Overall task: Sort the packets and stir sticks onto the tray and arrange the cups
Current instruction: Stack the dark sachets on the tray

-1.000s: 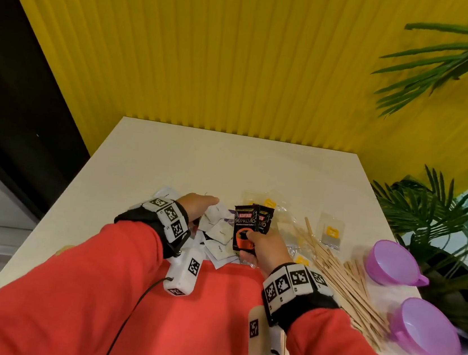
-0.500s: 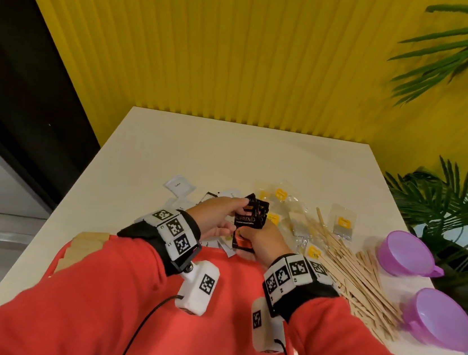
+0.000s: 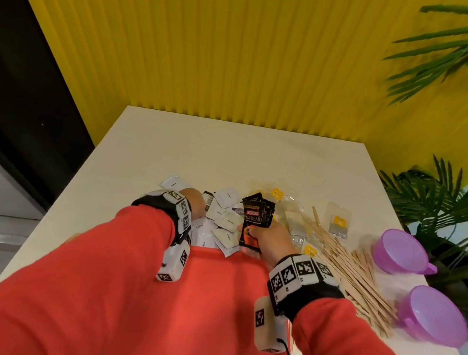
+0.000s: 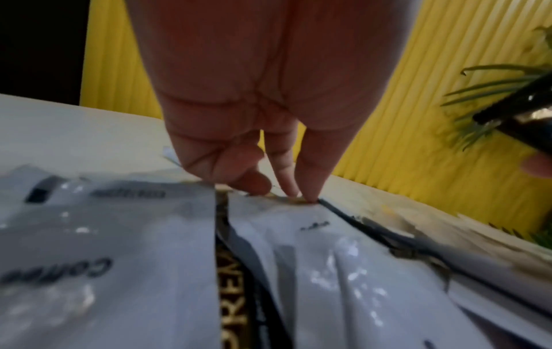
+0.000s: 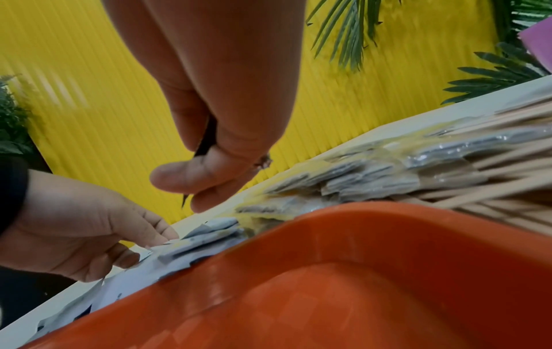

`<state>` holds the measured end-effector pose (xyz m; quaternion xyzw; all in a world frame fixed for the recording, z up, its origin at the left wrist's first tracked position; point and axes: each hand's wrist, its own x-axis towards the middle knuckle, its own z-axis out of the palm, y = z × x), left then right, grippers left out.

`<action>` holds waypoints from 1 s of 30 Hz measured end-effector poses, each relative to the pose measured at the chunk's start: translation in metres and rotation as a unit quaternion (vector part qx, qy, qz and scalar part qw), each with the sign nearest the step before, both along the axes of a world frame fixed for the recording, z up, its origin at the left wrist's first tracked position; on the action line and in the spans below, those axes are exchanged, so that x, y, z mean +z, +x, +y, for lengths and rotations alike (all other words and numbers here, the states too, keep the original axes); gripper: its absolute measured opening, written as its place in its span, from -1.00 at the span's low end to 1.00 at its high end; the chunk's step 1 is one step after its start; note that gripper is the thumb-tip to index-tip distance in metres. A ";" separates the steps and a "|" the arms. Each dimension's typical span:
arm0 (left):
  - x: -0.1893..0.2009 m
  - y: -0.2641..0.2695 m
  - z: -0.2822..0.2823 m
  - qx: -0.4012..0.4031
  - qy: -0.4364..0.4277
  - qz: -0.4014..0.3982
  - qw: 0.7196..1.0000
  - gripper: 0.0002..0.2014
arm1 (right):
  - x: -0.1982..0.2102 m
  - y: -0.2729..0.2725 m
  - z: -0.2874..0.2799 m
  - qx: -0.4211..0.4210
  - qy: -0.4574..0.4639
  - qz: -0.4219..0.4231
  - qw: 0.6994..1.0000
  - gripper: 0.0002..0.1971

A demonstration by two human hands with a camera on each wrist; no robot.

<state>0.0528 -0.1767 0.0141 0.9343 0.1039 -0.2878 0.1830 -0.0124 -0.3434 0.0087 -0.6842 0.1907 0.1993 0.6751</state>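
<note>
My right hand (image 3: pixel 263 237) pinches a few black Kopiko coffee packets (image 3: pixel 254 219) upright over the far rim of the red tray (image 3: pixel 227 294); in the right wrist view thumb and fingers (image 5: pixel 194 184) clamp their dark edge (image 5: pixel 206 141). My left hand (image 3: pixel 194 205) is down in the pile of white packets (image 3: pixel 225 223). In the left wrist view its thumb and fingertips (image 4: pixel 286 191) meet on the far edge of a packet there; which packet I cannot tell. A black packet (image 4: pixel 236 271) lies between the white ones.
Clear tea-bag packets with yellow labels (image 3: pixel 339 224) lie right of the pile. Wooden stir sticks (image 3: pixel 353 274) fan out beside the tray's right edge. Two purple cups (image 3: pixel 400 251) (image 3: pixel 431 313) stand near the table's right edge, next to palm plants.
My left hand left the black packets held by the right hand and went back down to the white pile. The right hand kept its packets and shifted slightly right.
</note>
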 end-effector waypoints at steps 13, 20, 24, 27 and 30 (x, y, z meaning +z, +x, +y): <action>0.003 0.014 -0.002 0.051 -0.011 0.018 0.998 -0.72 | -0.005 -0.002 -0.010 -0.012 -0.011 0.017 1.000 -0.74; 0.018 0.004 0.017 0.066 -0.087 -0.032 0.994 -0.65 | 0.000 -0.006 -0.004 -0.005 -0.007 0.026 1.000 -0.66; 0.019 0.001 0.028 0.125 -0.182 -0.079 0.972 -0.67 | 0.004 -0.010 0.000 -0.007 0.000 0.021 1.000 -0.72; 0.019 -0.008 0.031 0.134 -0.260 -0.119 0.949 -0.72 | 0.008 -0.012 0.003 -0.007 0.011 0.018 1.000 -0.84; 0.025 -0.022 0.025 0.128 -0.345 -0.167 0.915 -0.73 | 0.012 -0.014 0.006 -0.030 0.037 0.020 0.999 -0.87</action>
